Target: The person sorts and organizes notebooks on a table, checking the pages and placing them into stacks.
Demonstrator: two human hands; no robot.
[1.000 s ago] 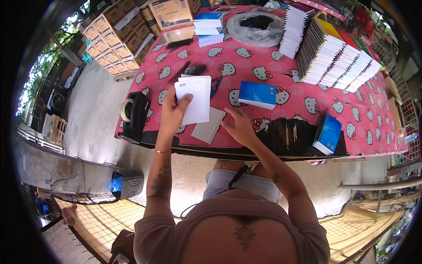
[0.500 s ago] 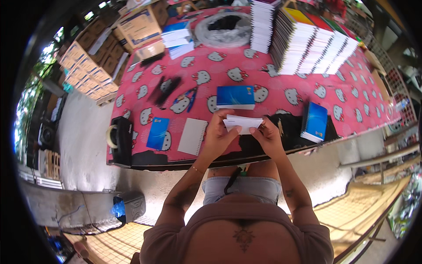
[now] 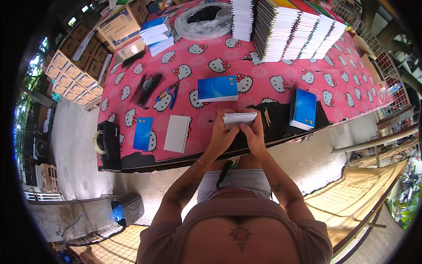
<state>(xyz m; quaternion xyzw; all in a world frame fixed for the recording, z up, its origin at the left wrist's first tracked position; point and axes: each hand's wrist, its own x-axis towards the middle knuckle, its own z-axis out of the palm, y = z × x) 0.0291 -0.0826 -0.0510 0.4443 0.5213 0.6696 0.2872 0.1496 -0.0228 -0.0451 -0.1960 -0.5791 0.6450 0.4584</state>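
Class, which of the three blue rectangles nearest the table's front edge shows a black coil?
The rightmost: the blue notebook, with a black coil down its left edge. The flat blue sheet and thick blue pad show none.

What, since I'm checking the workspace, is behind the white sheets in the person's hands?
Past the upper edge of the white sheets, a blue-covered stack lies on the pink tablecloth. The sheets' far side and whatever is directly behind them are covered.

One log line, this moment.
left hand: holds paper stack | right hand: holds same stack | beyond: blue notepad | leftward: blue cover, pale card
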